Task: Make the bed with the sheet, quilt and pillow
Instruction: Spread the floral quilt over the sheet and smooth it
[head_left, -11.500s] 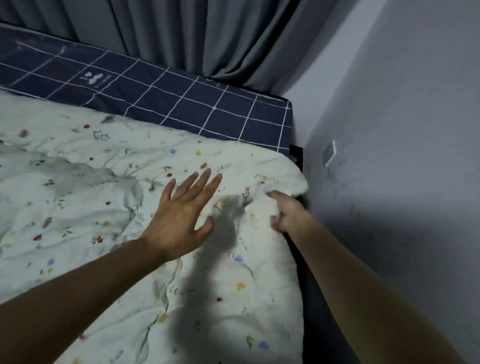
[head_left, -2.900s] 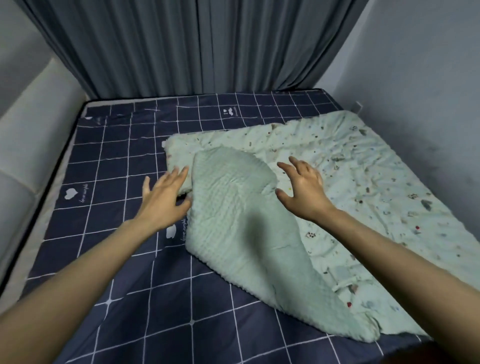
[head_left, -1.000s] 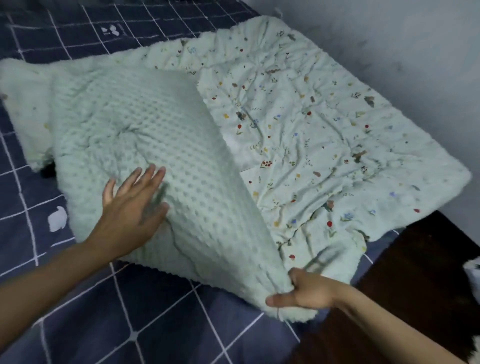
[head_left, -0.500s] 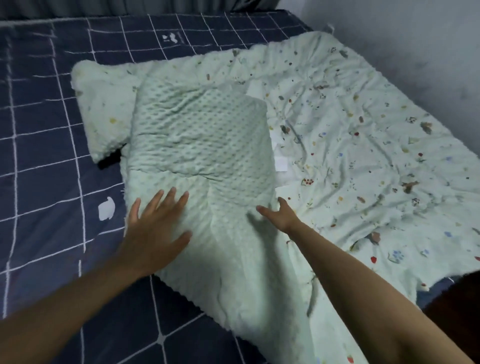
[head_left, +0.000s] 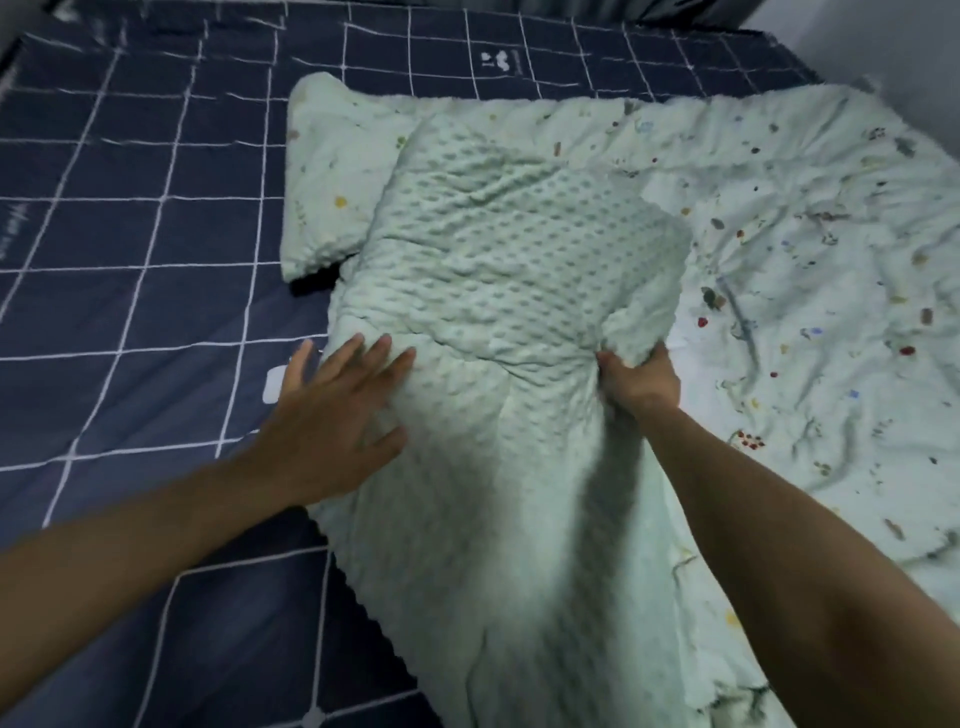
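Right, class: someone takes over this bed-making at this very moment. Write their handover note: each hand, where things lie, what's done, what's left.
Left hand: open, flat on the quilt's dotted underside.
Right hand: grips a bunched fold of the quilt.
Sheet: navy checked, spread over the bed.
Quilt: floral side up on the right part, left edge folded back.
Left: unfold and spread the quilt. No pillow in view.

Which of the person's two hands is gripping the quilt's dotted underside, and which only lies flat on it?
The right hand grips a bunched fold of the quilt; the left hand only lies flat, fingers spread.
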